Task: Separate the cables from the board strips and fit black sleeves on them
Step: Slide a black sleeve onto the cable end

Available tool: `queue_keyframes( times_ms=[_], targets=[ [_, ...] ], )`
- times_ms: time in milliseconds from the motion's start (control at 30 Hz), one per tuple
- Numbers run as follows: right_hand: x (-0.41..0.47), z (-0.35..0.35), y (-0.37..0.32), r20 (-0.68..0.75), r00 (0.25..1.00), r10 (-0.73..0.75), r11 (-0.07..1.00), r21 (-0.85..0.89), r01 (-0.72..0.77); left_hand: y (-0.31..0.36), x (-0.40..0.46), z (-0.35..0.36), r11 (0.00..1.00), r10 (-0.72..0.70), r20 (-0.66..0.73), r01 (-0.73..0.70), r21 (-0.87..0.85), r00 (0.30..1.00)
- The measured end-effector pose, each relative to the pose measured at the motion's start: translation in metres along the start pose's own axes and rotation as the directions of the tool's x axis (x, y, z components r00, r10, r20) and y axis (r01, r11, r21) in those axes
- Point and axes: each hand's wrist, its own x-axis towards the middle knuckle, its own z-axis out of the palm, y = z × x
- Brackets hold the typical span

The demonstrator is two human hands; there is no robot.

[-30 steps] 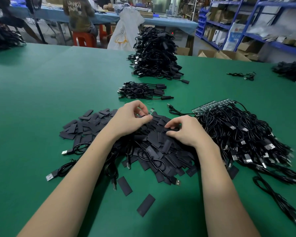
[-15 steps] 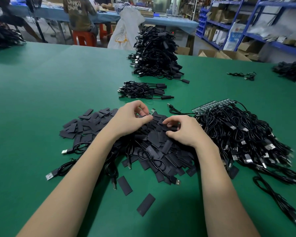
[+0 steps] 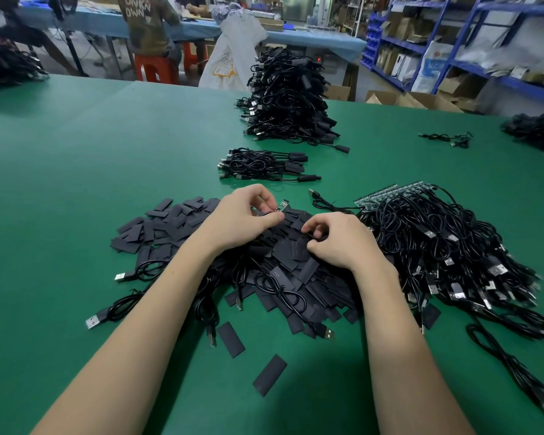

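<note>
My left hand (image 3: pixel 245 219) pinches a cable's thin wires, and its small circuit board (image 3: pixel 283 206) sticks out past the fingertips. My right hand (image 3: pixel 339 238) rests on the heap of flat black sleeves (image 3: pixel 176 218), its thumb and fingers pinching at one sleeve (image 3: pixel 315 232) on top. Both hands hover over the middle of that heap. Several loose USB cables (image 3: pixel 280 290) lie tangled in the sleeves. To the right sits a large pile of cables (image 3: pixel 446 246) still joined to green board strips (image 3: pixel 387 194).
A small bundle of sleeved cables (image 3: pixel 264 164) lies beyond my hands, and a tall stack of them (image 3: pixel 289 98) stands behind it. Two stray sleeves (image 3: pixel 269 375) lie near the front. More cable piles sit at the table's far right (image 3: pixel 537 131) and far left. A person sits at a blue table behind.
My right hand has shifted slightly and its fingers have curled in on a sleeve on the heap. My left hand keeps holding the cable end in the same place.
</note>
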Motion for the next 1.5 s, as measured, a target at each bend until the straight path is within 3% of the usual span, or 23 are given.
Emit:
queue_keyframes(
  times_ms=[300,467,667,867,1233,1500],
  targets=[
    [-0.0001,0.0025,-0.0033,0.046,0.995,-0.084,0.995,-0.052,0.086,-0.0009,-0.0005,-0.001,1.0,0.011,0.005,-0.011,0.017,1.0],
    [-0.0001,0.0066,-0.0068,0.002,0.992,-0.129,0.992,-0.015,0.129,-0.0017,-0.0006,-0.0009,1.0,0.016,0.001,-0.016,0.027,1.0],
    [0.0014,0.0013,-0.0008,-0.076,0.989,-0.128,0.955,0.259,0.143,-0.0021,-0.0008,-0.0017,1.0,0.011,0.002,-0.012,0.018,1.0],
    [-0.0025,0.0022,-0.0016,-0.107,0.989,-0.106,0.848,0.509,0.146,-0.0005,-0.0017,-0.0001,0.999,0.034,0.026,-0.035,0.034,0.999],
    [-0.0011,0.0011,-0.0001,-0.06,0.994,-0.086,0.788,0.606,0.105,-0.0024,-0.0005,0.0023,0.998,0.05,0.036,-0.051,0.022,0.998],
    [0.003,0.0035,0.0015,-0.048,0.996,-0.073,0.879,0.469,0.087,-0.0031,0.0004,0.0045,0.998,0.058,0.049,-0.058,0.01,0.997]
  ],
)
